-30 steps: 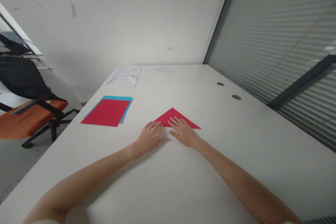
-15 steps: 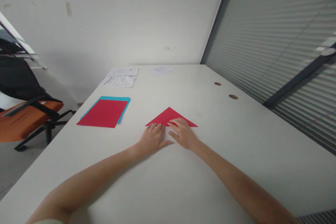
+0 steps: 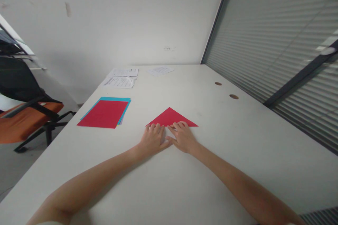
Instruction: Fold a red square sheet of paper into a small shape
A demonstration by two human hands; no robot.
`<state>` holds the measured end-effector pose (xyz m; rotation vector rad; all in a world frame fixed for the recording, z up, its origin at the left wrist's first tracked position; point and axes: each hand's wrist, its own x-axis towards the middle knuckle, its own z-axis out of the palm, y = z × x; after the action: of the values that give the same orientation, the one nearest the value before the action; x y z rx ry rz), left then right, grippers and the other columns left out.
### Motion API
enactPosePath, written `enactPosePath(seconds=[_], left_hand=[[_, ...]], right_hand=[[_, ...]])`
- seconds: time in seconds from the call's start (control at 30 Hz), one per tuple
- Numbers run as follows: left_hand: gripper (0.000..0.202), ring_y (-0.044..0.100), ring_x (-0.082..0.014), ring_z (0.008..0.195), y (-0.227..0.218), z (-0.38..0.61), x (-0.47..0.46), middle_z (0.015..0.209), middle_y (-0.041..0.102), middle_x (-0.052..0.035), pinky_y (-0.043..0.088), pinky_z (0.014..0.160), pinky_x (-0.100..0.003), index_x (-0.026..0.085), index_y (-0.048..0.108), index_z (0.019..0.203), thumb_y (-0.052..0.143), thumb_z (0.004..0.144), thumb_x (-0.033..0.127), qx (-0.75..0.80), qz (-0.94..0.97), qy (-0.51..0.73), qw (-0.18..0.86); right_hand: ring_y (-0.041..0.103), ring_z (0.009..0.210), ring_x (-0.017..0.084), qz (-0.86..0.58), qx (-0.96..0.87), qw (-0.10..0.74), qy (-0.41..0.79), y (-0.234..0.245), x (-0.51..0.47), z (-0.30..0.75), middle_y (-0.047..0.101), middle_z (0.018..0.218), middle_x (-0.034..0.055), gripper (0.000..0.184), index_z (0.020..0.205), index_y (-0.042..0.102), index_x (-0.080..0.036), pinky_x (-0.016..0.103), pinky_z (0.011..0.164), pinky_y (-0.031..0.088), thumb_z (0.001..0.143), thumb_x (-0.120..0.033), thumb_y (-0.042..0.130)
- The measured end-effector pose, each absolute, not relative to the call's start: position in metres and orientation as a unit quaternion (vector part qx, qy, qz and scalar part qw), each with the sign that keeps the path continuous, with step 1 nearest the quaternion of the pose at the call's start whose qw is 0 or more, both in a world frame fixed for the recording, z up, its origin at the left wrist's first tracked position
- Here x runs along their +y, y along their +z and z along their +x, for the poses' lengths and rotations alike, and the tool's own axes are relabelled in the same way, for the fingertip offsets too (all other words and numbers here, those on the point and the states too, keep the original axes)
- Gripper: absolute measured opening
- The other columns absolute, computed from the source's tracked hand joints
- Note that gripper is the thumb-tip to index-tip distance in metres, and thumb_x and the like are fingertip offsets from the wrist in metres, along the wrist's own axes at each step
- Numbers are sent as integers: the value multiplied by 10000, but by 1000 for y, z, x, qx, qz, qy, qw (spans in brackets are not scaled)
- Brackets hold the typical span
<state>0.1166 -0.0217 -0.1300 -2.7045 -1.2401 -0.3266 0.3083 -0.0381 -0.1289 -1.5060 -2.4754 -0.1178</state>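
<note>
A red sheet of paper folded into a triangle [image 3: 169,116] lies flat on the white table, its point facing away from me and its long edge towards me. My left hand [image 3: 154,138] rests palm down with fingers stretched out, fingertips on the left half of that long edge. On the right half, my right hand [image 3: 183,137] lies with its fingertips against the same edge, fingers extended. Both thumbs point inward and meet, or nearly meet, just in front of the paper. Neither hand grips anything.
Left of the triangle lies a stack of coloured paper [image 3: 104,113], red on top with blue beneath. Printed sheets [image 3: 119,82] sit near the far wall. Two round holes pierce the table [image 3: 253,168] on the right, beside window blinds [image 3: 277,35]. An orange office chair [image 3: 29,121] stands at left.
My right hand has come down and slightly towards me, from over the red paper to its near edge. Its thumb has moved in to my left thumb. The left hand stays in place.
</note>
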Motion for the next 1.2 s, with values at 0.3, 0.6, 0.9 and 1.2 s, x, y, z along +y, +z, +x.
enactPosePath(seconds=[0.3, 0.6, 0.9, 1.2], left_hand=[[748, 546, -357, 1078, -134, 116, -20, 1216, 601, -202, 438, 927, -504, 112, 568, 1299, 378, 892, 710, -410, -902, -119, 67], [742, 537, -363, 1073, -132, 117, -23, 1219, 593, -201, 444, 928, -521, 101, 554, 1320, 380, 903, 689, -414, -902, -113, 54], [746, 516, -357, 1108, -132, 118, -22, 1273, 580, -186, 429, 944, -503, 107, 532, 1347, 371, 908, 687, -420, -901, -98, 49], [733, 551, -300, 1067, -127, 115, -20, 1177, 624, -141, 421, 938, -451, 136, 569, 1290, 343, 906, 718, -411, -904, -106, 50]], right_hand=[[554, 1050, 304, -543, -827, 138, -41, -135, -48, 340, 643, 1108, 180, 680, 1261, 628, -89, 473, 986, 409, 978, -592, 271], [587, 990, 290, -588, -792, 156, -51, -143, -66, 419, 651, 993, 168, 630, 1197, 676, -107, 462, 963, 452, 988, -550, 279], [578, 1060, 273, -547, -811, 199, -57, -122, -42, 371, 645, 1113, 155, 563, 1232, 654, -136, 438, 951, 441, 1000, -519, 311], [551, 1017, 279, -501, -856, 126, -41, -129, -24, 304, 652, 1105, 143, 598, 1262, 645, -158, 435, 914, 416, 979, -579, 330]])
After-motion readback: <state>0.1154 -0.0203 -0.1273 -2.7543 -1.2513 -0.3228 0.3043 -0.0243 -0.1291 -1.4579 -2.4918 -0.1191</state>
